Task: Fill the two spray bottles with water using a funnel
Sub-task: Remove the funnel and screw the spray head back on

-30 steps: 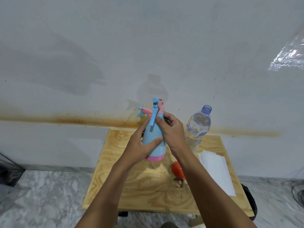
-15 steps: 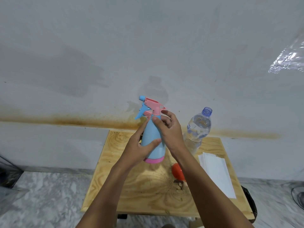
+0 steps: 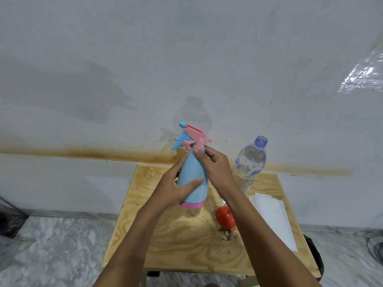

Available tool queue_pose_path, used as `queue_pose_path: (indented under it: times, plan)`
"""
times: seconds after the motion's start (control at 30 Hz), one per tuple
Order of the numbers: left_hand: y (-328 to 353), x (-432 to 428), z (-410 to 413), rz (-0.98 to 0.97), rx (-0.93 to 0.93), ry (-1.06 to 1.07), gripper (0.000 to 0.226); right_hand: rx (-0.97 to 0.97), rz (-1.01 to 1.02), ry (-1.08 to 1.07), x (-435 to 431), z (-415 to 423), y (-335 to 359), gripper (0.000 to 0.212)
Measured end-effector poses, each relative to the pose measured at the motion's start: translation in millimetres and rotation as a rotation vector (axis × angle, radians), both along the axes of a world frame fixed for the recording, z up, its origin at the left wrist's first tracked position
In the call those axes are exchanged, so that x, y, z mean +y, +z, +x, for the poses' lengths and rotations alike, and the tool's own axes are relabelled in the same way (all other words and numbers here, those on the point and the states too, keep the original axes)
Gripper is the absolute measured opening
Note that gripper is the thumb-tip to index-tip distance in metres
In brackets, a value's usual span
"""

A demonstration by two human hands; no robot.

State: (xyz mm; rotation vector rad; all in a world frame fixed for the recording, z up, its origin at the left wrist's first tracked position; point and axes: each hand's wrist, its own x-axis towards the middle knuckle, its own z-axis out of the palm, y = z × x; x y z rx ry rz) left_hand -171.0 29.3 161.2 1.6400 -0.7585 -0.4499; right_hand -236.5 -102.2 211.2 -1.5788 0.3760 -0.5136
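A light blue spray bottle [image 3: 193, 179] with a pink base and pink trigger head is held above the wooden table [image 3: 165, 241]. My left hand [image 3: 176, 187] wraps its body. My right hand [image 3: 213, 165] grips the collar at its neck. A second spray bottle's blue and pink head [image 3: 182, 142] peeks out just behind the first; its body is hidden. A clear plastic water bottle [image 3: 249, 164], uncapped, stands to the right. A red funnel [image 3: 226, 217] lies on the table under my right forearm.
A white folded sheet [image 3: 273, 218] lies on the table's right side. The table stands against a stained white wall [image 3: 186, 69]. Marble floor [image 3: 51, 245] surrounds it, with dark objects at the left and right edges.
The spray head has turned on the bottle, its nozzle swinging from facing me toward the left. The bottle sits slightly higher in my hands.
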Motion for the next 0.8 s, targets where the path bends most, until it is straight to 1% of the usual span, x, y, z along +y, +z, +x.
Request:
queue_pose_path:
  times: [0.07, 0.13, 0.27, 0.37, 0.47, 0.53, 0.63, 0.7, 0.8]
  plan:
    - [-0.8, 1.1, 0.4, 0.015, -0.001, -0.007, 0.078, 0.015, -0.044, 0.028, -4.6, -1.1, 1.9, 0.012]
    - [-1.9, -1.1, -1.3, 0.005, 0.004, 0.017, 0.076, 0.016, -0.081, 0.001, -3.4, -0.1, 1.8, 0.012]
    - [-4.2, -6.9, -8.0, -0.026, 0.015, 0.051, 0.075, 0.027, -0.11, -0.099, 2.1, 1.1, -3.5, 0.018]
    - [-10.1, -8.7, -9.7, -0.038, 0.061, 0.029, 0.078, 0.029, -0.144, -0.159, 5.0, 0.6, -7.1, 0.022]
    - [-13.2, -9.8, -9.0, -0.037, 0.073, 0.017, 0.078, 0.04, -0.126, -0.187, 6.0, -0.5, -7.5, 0.027]
    - [-15.3, -10.7, -8.6, -0.039, 0.078, 0.022, 0.076, 0.046, -0.099, -0.191, 5.2, -1.4, -7.1, 0.026]
    - [-20.7, -11.3, -9.4, -0.035, 0.147, 0.047, 0.077, 0.079, -0.11, -0.221, 1.7, -1.5, -10.4, 0.026]
    - [-21.8, -11.4, -8.2, -0.022, 0.162, 0.044, 0.08, 0.079, -0.097, -0.2, -1.8, -1.5, -12.2, 0.024]
    - [-21.7, -9.6, -4.8, -0.039, 0.205, 0.0, 0.078, 0.049, 0.01, -0.021, -9.7, -1.4, -9.9, 0.015]
